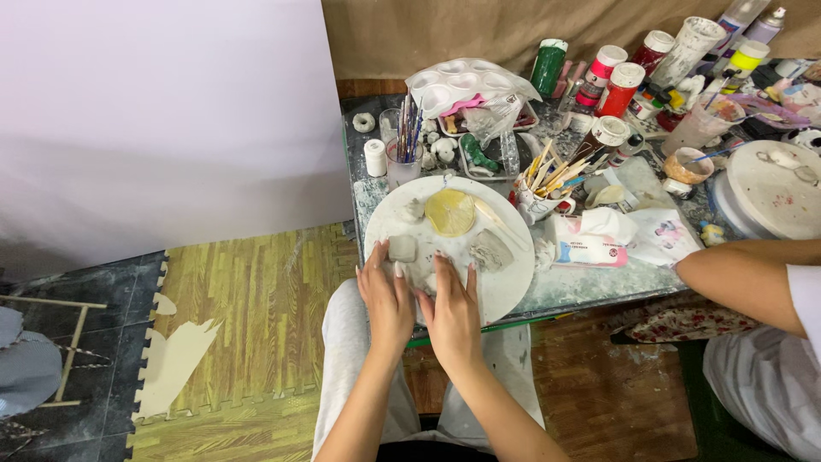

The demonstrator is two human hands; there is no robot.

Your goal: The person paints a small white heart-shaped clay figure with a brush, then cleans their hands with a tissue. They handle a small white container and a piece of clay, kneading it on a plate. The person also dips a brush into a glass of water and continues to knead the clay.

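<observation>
My left hand [386, 298] and my right hand [451, 312] lie side by side, palms down, on the near edge of a round white board [505, 291]. Both press on a pale lump of clay [430, 282] that is mostly hidden under the fingers. On the board lie a small grey clay block [402, 248], a larger grey clay chunk [491, 251], a small clay bit [414, 210], a flat yellow disc [450, 212] and a thin wooden stick [498, 221].
Behind the board stand a cup of brushes [405, 145], a mug of wooden tools [543, 184], a white palette [469, 85] and several paint bottles [620, 81]. A wipes pack [590, 244] lies right. Another person's arm [740, 278] rests beside a second round turntable [774, 201].
</observation>
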